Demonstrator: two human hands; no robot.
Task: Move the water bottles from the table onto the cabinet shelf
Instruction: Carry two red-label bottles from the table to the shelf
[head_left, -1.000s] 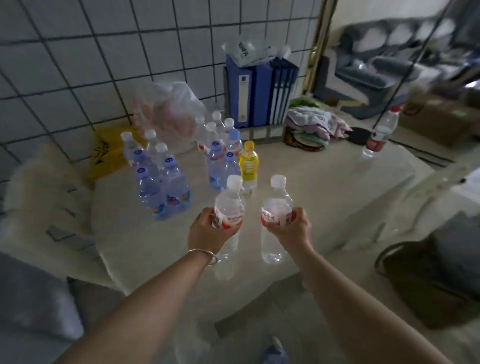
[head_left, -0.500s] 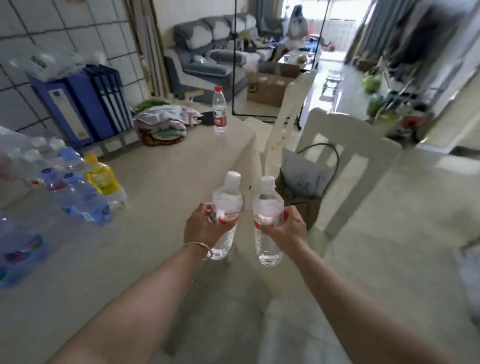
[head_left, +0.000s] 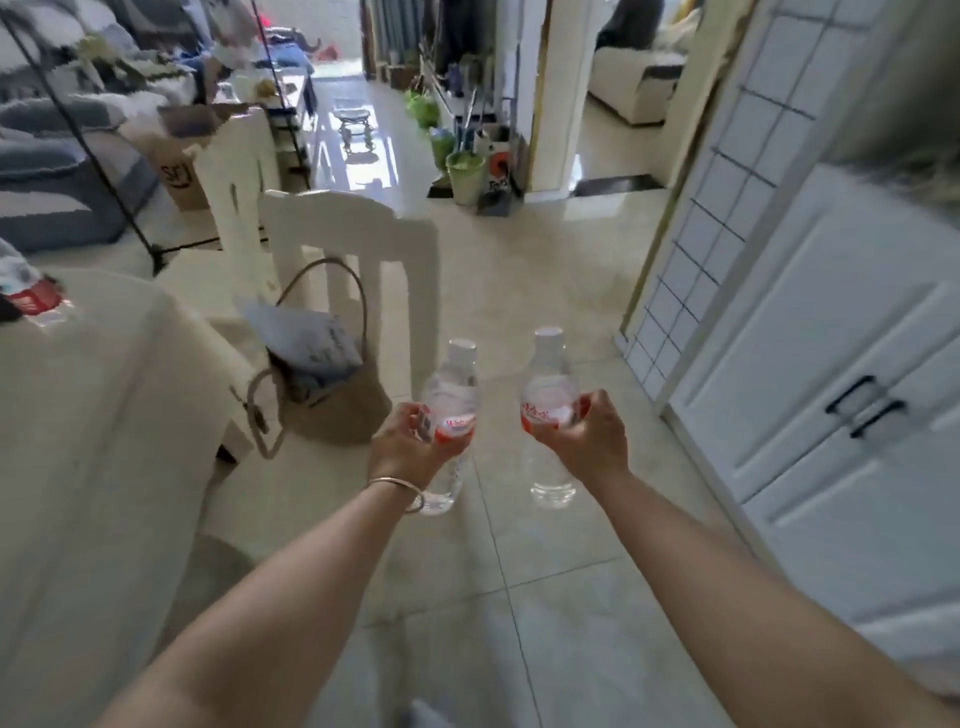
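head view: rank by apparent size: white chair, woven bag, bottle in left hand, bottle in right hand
1. white chair
2. woven bag
3. Bottle in left hand and bottle in right hand: alike, no ranking.

Pale table at left: red-labelled bottle (blurred, apparently lying) on its far edge.

Both bare forearms are reaching forward from the bottom of the view, roughly parallel and held apart. The left hand is curling its fingers around a bottle at label height, a thin bangle sitting at its wrist. The right hand is gripping a second bottle the same way, both bottles standing upright.
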